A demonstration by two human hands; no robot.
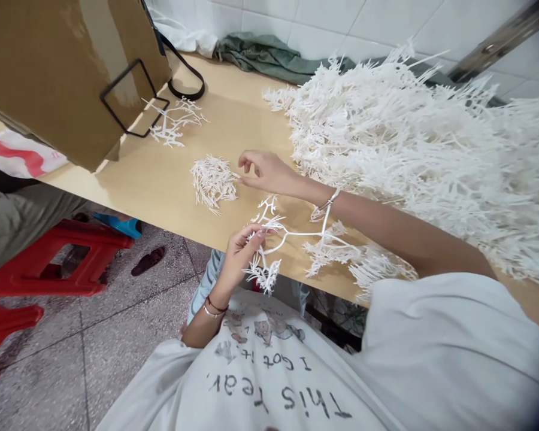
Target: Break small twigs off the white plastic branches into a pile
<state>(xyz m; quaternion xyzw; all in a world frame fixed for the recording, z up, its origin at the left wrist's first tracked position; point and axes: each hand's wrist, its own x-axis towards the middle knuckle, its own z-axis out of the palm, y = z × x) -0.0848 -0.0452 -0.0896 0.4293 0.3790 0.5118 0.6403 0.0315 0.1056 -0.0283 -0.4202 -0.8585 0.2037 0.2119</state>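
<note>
My left hand (245, 251) is closed on a white branched plastic piece (284, 234) at the table's front edge. Its stems spread right, beneath my right forearm, and end in fine tufts. Beyond it, my right hand (261, 170) reaches over the table with curled fingers, thumb and forefinger a little apart. Its fingertips are beside a small pile of short white sprigs (214, 182); whether a tiny sprig lies between them is too small to tell. Near my right forearm, more white tufted pieces (326, 254) lie along the front edge.
A large heap of white branches (413, 143) covers the right of the table (247, 120). Loose white branches (175, 123) lie by a black wire frame (135, 99) and a cardboard box (72, 66). Green cloth (269, 57) runs along the wall. Red stools (67, 254) stand at the left, near a person's leg.
</note>
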